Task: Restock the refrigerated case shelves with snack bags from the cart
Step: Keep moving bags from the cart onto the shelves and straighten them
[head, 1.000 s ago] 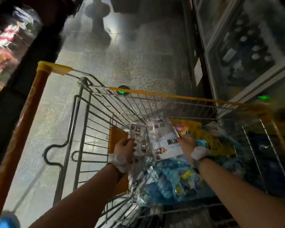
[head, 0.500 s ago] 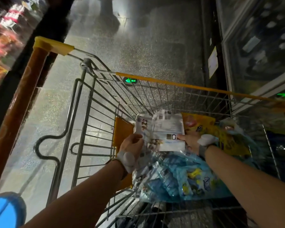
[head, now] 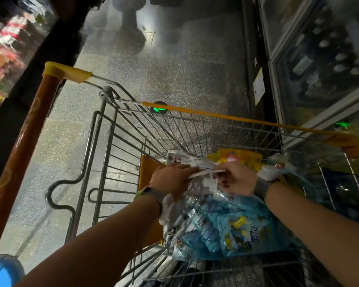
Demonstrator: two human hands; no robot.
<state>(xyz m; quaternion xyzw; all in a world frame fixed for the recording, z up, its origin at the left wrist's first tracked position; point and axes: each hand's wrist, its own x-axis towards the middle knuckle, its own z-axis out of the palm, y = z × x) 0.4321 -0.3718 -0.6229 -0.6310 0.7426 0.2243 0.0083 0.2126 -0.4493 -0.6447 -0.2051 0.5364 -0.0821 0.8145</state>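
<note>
Both hands are down in the cart point(head: 195, 129), gathering stock — this looks like the picking-up step, before anything goes to the shelves. The left hand point(head: 172, 179) lies over the top of a small stack of white snack bags point(head: 181, 159), fingers curled round its near edge; the right hand point(head: 236, 181) pinches the same stack from the other side, thumb and fingers closed on the thin white edge. The stack sits on the heap in the basket, above the blue snack bags point(head: 243, 226) and just in front of the yellow bags point(head: 236, 157). Next, I'd judge, the bundle must be lifted clear of the wire sides and carried right to the refrigerated case point(head: 319, 59), keeping the slippery packets squared so none slides out. How many bags are in the stack I can't tell — the hands cover most of it. The case's shelves are dim behind the glass, only pale bottle tops showing, and the print on the bags is too blurred to read.
</note>
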